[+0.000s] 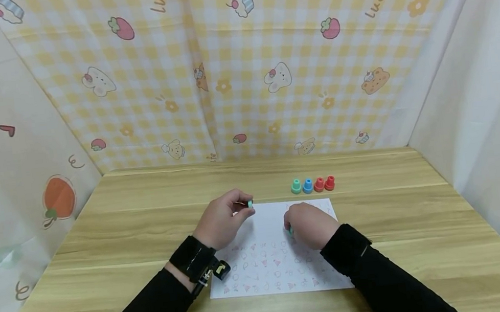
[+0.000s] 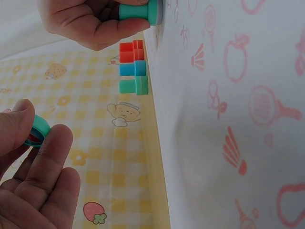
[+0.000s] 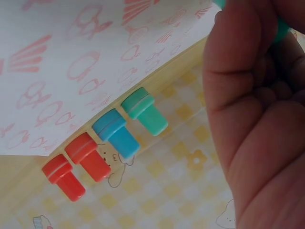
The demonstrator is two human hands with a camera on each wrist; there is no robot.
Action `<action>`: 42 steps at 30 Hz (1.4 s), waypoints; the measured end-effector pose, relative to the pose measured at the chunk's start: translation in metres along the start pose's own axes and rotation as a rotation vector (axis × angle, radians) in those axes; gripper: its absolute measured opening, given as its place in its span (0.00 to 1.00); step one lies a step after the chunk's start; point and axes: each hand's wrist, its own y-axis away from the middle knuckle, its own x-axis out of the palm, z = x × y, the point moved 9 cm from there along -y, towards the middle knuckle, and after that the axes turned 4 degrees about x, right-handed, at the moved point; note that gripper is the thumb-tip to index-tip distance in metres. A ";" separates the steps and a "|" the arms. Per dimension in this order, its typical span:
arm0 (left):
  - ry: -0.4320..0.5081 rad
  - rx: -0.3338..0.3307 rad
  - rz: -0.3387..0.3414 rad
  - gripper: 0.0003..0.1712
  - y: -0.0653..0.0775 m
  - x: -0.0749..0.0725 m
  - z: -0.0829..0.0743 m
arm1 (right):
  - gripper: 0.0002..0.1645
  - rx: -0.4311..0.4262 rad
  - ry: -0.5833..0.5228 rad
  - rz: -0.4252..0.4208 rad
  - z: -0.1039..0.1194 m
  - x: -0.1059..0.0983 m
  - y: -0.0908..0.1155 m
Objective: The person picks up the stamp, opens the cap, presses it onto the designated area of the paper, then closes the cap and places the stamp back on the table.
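Note:
Between thumb and fingers, my left hand point(image 1: 222, 218) pinches a small green stamp cap point(image 2: 40, 130), its hollow end showing in the left wrist view. It is held over the upper left corner of a white sheet of paper point(image 1: 269, 223). My right hand point(image 1: 310, 223) grips a green stamp point(image 2: 136, 13) by its handle, with the pale stamping end right at the paper's surface. In the right wrist view the fingers hide most of this stamp. Rows of pink prints, such as shuttlecocks, rackets and fruit, cover the lower part of the sheet and its right side.
Behind the paper stand a green stamp point(image 1: 296, 186), a blue stamp point(image 1: 307, 186) and two red stamps point(image 1: 324, 184) in a row, close together. The wooden table point(image 1: 124, 232) meets a yellow checked cloth point(image 1: 245, 110) at the back, with white cloth at both sides.

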 end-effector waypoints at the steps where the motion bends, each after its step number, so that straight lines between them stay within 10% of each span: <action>1: 0.000 0.003 0.000 0.09 0.000 0.000 0.000 | 0.08 0.006 -0.003 0.005 0.000 0.001 0.000; 29: -0.033 -0.011 0.003 0.09 -0.001 0.002 0.004 | 0.08 -0.050 -0.109 -0.042 -0.005 -0.003 0.002; 42: -0.035 -0.014 0.014 0.09 -0.002 0.004 0.004 | 0.05 -0.108 -0.436 -0.239 -0.037 -0.053 0.011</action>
